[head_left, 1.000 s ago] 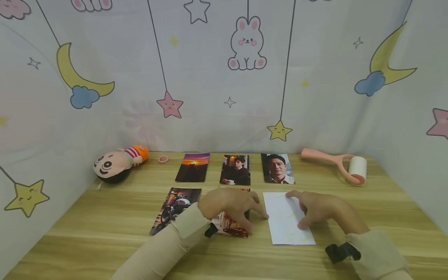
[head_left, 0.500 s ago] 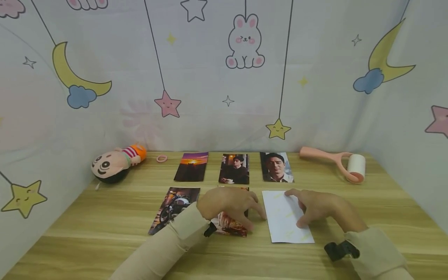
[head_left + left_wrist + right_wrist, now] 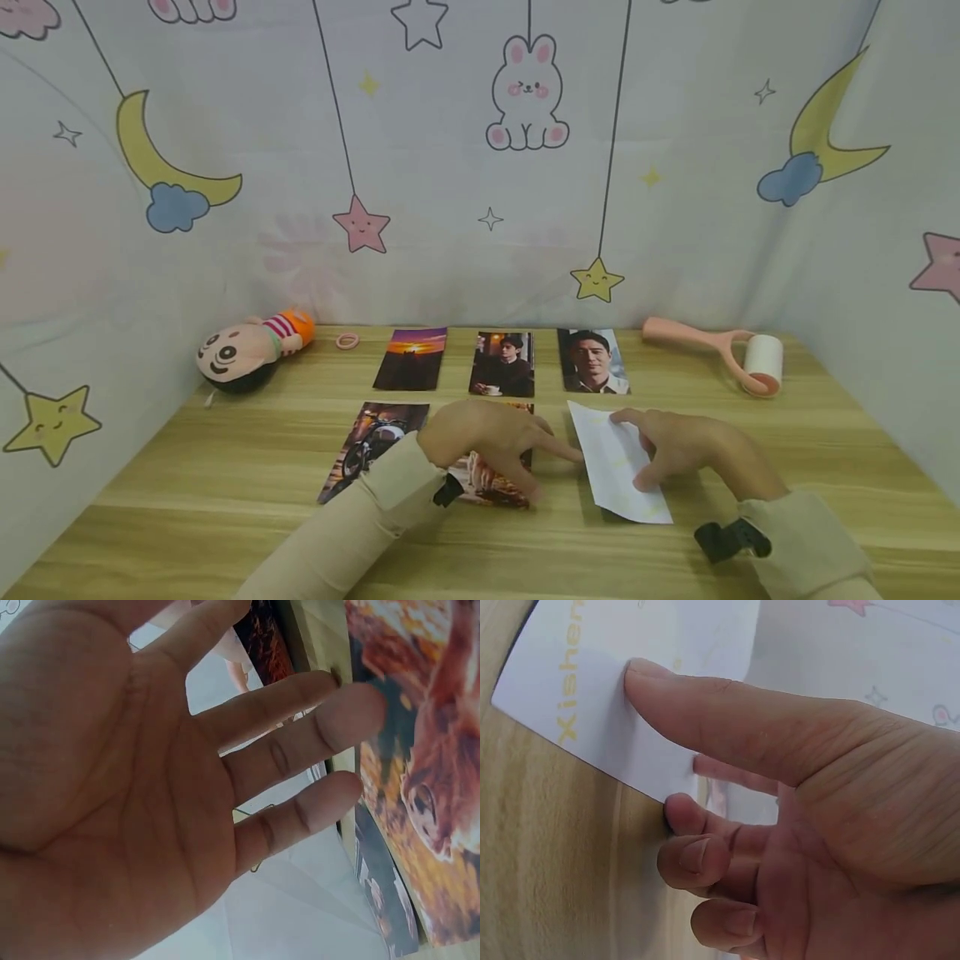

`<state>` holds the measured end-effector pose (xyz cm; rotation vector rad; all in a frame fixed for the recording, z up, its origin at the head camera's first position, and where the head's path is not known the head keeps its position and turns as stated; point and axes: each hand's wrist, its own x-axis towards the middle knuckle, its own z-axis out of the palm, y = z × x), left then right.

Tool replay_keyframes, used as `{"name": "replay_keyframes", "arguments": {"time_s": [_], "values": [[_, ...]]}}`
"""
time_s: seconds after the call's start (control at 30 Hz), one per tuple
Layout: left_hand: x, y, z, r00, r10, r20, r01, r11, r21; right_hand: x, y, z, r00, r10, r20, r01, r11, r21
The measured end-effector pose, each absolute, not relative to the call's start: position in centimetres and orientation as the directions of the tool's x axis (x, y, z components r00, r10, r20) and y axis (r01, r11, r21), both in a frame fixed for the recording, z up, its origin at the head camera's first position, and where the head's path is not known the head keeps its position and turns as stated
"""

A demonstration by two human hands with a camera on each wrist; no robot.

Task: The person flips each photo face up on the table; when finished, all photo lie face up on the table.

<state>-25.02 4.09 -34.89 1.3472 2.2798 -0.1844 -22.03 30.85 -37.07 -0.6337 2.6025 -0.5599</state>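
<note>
A white-backed photo print (image 3: 611, 475) lies face down at the middle right, with yellow lettering on its back. Its left edge bows up off the wooden table. My right hand (image 3: 686, 446) holds its right side, the thumb (image 3: 667, 697) on the white back and the other fingertips by the edge. At the raised left edge is the extended index finger of my left hand (image 3: 483, 433). That hand's palm shows in the left wrist view with the fingers stretched out. It hovers over an autumn-coloured animal photo (image 3: 442, 765), partly hiding it.
Behind lie a sunset photo (image 3: 411, 358) and two portrait photos, one seated (image 3: 502, 364) and one close-up (image 3: 595, 360). A motorcycle photo (image 3: 367, 450) is at left. A plush doll (image 3: 240, 354), pink ring (image 3: 348, 341) and lint roller (image 3: 763, 364) sit near the back cloth.
The face-down photo print lay flat before; now its left edge is raised and curved. My left index finger has moved slightly right to that edge. The right hand stays in place.
</note>
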Motion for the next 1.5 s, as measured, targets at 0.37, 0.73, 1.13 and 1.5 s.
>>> {"name": "replay_keyframes", "arguments": {"time_s": [0.37,0.73,1.13,1.5], "values": [[-24.7,4.7,-35.3,-0.35,0.881,-0.317,0.915,0.395,0.087,-21.7,31.4,-37.1,-0.785,-0.563,-0.258,-0.3,0.71,-0.638],[-24.6,5.1,-35.6,-0.359,0.922,-0.148,0.912,0.38,0.156,-21.7,31.1,-36.7,-0.732,-0.657,-0.181,-0.315,0.562,-0.765],[-24.7,5.4,-35.9,-0.328,0.932,-0.153,0.929,0.348,0.124,-21.8,31.2,-35.6,-0.712,-0.702,0.026,-0.5,0.479,-0.722],[-24.9,5.5,-36.1,-0.327,0.926,-0.187,0.926,0.353,0.131,-21.7,31.6,-34.2,-0.797,-0.602,-0.049,-0.392,0.577,-0.716]]}}
